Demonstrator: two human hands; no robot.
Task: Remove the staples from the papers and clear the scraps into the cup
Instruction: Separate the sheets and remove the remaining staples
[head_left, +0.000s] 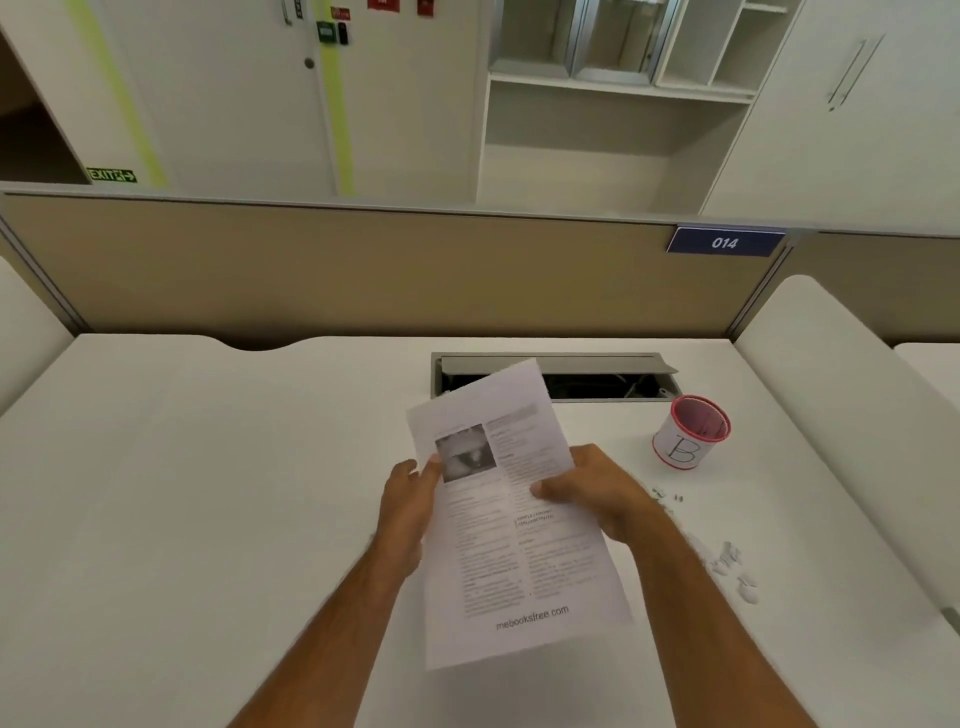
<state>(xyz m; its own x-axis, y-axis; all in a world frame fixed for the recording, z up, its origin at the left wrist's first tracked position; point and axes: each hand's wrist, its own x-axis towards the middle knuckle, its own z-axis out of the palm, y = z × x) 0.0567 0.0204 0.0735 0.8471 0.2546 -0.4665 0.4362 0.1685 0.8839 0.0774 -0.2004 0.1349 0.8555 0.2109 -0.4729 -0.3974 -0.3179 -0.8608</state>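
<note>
Printed papers (514, 525) with text and a grey photo are held up above the white desk, tilted. My left hand (410, 499) grips their left edge with the thumb on the front. My right hand (592, 493) grips the right edge, thumb on the page. A red-rimmed cup (688, 434) marked "B" stands to the right, further back. Small white paper scraps (735, 569) lie on the desk at the right, and tiny bits (667, 494) lie nearer the cup. No staple is visible on the pages.
An open cable tray (597, 382) is set into the desk (208, 467) behind the papers. A beige partition (337, 270) with a blue "014" sign (724, 242) closes the back. White side dividers (831, 374) flank the desk.
</note>
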